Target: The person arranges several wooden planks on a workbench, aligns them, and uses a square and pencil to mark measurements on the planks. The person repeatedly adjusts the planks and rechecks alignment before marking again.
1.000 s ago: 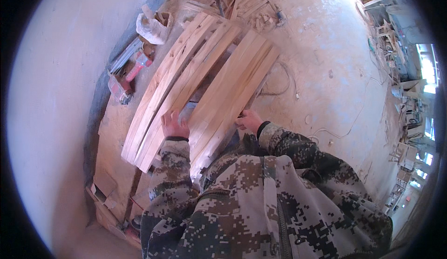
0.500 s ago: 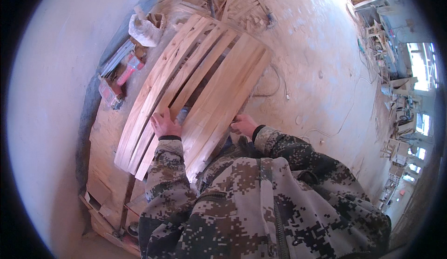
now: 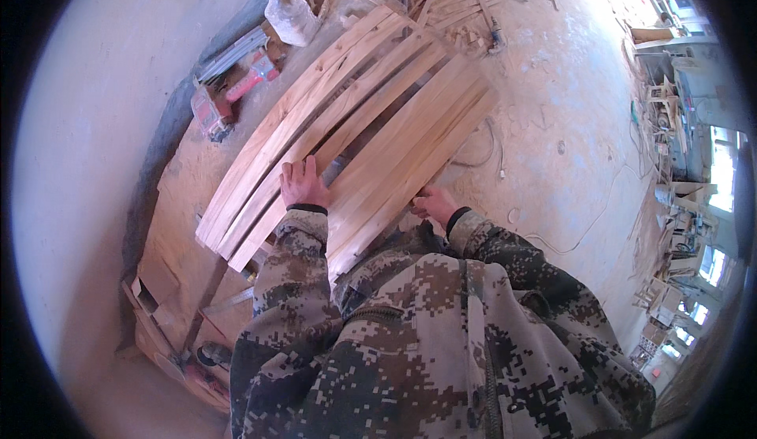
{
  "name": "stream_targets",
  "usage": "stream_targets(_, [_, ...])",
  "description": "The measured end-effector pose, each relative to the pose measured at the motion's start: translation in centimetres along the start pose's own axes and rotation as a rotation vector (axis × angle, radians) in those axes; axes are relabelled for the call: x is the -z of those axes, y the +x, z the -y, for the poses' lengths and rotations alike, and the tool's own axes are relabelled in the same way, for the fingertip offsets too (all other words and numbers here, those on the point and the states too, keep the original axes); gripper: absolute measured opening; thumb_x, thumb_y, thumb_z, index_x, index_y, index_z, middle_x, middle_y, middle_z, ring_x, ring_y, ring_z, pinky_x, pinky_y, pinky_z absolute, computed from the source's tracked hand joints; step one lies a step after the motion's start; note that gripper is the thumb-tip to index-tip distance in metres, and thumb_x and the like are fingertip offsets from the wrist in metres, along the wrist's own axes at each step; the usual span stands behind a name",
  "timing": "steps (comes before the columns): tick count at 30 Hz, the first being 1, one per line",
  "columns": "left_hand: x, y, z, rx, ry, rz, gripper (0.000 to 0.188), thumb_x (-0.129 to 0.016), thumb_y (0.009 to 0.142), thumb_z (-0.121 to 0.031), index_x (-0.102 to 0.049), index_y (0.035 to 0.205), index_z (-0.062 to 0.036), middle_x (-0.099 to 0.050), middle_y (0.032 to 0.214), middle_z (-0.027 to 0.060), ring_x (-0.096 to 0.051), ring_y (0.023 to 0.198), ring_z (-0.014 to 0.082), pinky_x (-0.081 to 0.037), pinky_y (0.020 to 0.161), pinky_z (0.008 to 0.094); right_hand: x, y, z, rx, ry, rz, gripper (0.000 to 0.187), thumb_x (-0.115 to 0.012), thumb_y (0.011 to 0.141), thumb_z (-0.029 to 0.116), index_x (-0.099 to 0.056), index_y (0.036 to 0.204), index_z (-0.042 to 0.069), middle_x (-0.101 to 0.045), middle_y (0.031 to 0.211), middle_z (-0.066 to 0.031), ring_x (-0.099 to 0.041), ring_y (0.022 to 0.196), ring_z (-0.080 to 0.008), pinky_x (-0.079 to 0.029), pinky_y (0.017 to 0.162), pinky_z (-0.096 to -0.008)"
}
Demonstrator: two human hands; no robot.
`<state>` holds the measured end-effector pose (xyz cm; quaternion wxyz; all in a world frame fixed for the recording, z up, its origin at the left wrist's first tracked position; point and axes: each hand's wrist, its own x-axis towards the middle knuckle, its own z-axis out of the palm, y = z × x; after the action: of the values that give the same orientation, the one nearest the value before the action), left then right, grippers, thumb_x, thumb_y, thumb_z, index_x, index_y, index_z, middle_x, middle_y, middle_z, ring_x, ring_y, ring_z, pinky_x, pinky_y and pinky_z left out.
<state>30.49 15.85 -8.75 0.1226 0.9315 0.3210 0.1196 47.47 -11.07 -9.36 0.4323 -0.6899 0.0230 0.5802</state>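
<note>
Several long, pale wooden boards [image 3: 406, 147] lie side by side in front of me, with narrow gaps between some of them. My left hand [image 3: 304, 185] rests on a slat near the middle, its fingers spread over the wood beside a gap. At the right-hand edge, my right hand [image 3: 434, 204] grips the outermost board, its fingers curled and partly hidden against the side. Both forearms are in camouflage sleeves.
To the left lie a red and pink power tool [image 3: 251, 76], a bundle of grey metal strips [image 3: 233, 54] and a white plastic bag [image 3: 292, 17]. Scrap wood [image 3: 473, 5] litters the far floor. A cable [image 3: 583, 238] runs across the floor on the right. An open cardboard box [image 3: 154, 285] stands lower left.
The view has shifted, so boards and surroundings sit farther right and higher. My left hand's fingers lie more spread on the slat. My right hand stays at the boards' edge.
</note>
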Motion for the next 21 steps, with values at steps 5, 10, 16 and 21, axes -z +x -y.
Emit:
stream_targets(5, [0.3, 0.0, 0.0, 0.026, -0.003, 0.035, 0.052, -0.071, 0.065, -0.007, -0.061, 0.115, -0.0115, -0.060, 0.098, 0.0100, -0.052, 0.103, 0.0333, -0.043, 0.085, 0.0482, 0.1, -0.6, 1.2, -0.042, -0.102, 0.046, 0.030, -0.057, 0.094, 0.013, -0.063, 0.120, -0.001, -0.069, 0.107, -0.0103, -0.068, 0.088, -0.0221, -0.054, 0.077, -0.0350])
stream_targets(10, [0.9, 0.2, -0.1, 0.152, -0.072, 0.122, 0.054, -0.074, 0.063, -0.006, -0.063, 0.116, -0.0113, -0.065, 0.097, 0.0108, -0.054, 0.103, 0.0333, -0.043, 0.088, 0.0474, 0.7, -0.4, 0.8, -0.059, -0.119, 0.035, 0.033, -0.054, 0.095, 0.011, -0.059, 0.126, 0.000, -0.068, 0.112, -0.0111, -0.067, 0.091, -0.0223, -0.054, 0.080, -0.0357])
stream_targets(16, [1.8, 0.5, -0.3, 0.248, -0.148, 0.144, 0.052, -0.076, 0.064, -0.003, -0.063, 0.115, -0.0089, -0.066, 0.095, 0.0121, -0.057, 0.099, 0.0325, -0.045, 0.086, 0.0463, 1.2, -0.5, 0.4, -0.059, -0.105, 0.054, 0.036, -0.053, 0.094, 0.009, -0.058, 0.128, 0.002, -0.068, 0.112, -0.0104, -0.066, 0.088, -0.0213, -0.053, 0.077, -0.0339])
stream_targets(21, [1.9, 0.1, -0.1, 0.129, -0.135, 0.087, 0.051, -0.071, 0.066, -0.003, -0.061, 0.116, -0.0094, -0.065, 0.099, 0.0121, -0.055, 0.098, 0.0335, -0.045, 0.083, 0.0474, 1.3, -0.4, 0.5, -0.064, -0.126, 0.047, 0.032, -0.055, 0.092, 0.010, -0.062, 0.123, 0.001, -0.069, 0.107, -0.0092, -0.066, 0.085, -0.0195, -0.053, 0.075, -0.0324])
